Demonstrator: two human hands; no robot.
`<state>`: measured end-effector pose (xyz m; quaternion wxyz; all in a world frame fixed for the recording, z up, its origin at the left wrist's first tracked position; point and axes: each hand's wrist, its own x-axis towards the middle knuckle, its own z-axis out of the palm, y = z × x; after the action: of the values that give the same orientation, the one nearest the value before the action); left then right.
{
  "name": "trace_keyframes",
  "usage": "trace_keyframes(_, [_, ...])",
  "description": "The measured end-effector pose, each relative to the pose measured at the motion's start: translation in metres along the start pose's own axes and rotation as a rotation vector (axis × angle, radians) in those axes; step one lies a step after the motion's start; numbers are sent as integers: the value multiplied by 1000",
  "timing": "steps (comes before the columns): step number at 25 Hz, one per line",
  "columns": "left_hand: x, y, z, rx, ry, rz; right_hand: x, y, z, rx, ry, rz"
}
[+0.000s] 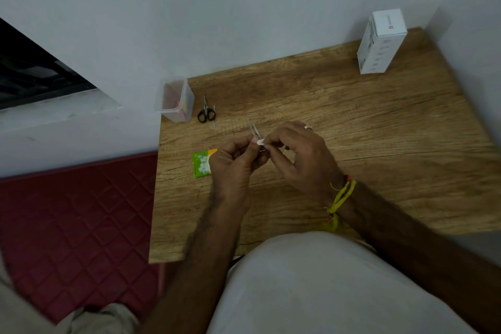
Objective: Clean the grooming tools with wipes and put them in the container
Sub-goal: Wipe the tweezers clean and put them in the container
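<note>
- A small thin metallic grooming tool (255, 131), blurred and hard to identify, is held up over the middle of the wooden desk (352, 122), between both hands.
- A small white wipe (260, 142) is pinched against the tool where the fingertips meet.
- The left hand (233, 164) has its fingers curled in, thumb and forefinger pinching the tool's lower end.
- The right hand (299, 156) is curled too, its fingertips pinching the wipe; a ring sits on one finger, and yellow and orange threads (340, 198) circle the wrist.
- A green and orange wipe sachet (202, 164) lies flat on the desk near its left edge, just beside the left hand.
- Small black-handled scissors (206, 112) lie near the desk's far left corner, blades pointing toward the wall.
- A clear plastic rectangular container (174, 99) stands on that far left corner, just beside the scissors, with something red and yellow inside.
- A tall white cardboard box (381, 42) stands upright at the far right corner.
</note>
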<state>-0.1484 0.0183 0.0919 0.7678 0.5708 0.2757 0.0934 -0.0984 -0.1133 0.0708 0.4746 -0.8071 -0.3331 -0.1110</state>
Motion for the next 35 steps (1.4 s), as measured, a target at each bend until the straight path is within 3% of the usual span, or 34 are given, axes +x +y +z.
trace_keyframes(17, [-25,-4,-6,102,-64,115,8,-14,-1,65,36,100])
trace_keyframes(21, [-22,0,-14,104,-98,79,8,-16,2,347,108,504])
trace_keyframes(26, [-14,-1,-24,145,-156,31,5,-23,6,920,0,939])
trace_keyframes(31, [5,-1,-33,230,-229,77,13,-24,3,980,-30,993])
trace_keyframes(35, [18,-1,-33,229,-286,34,18,-21,-1,1192,-8,1118])
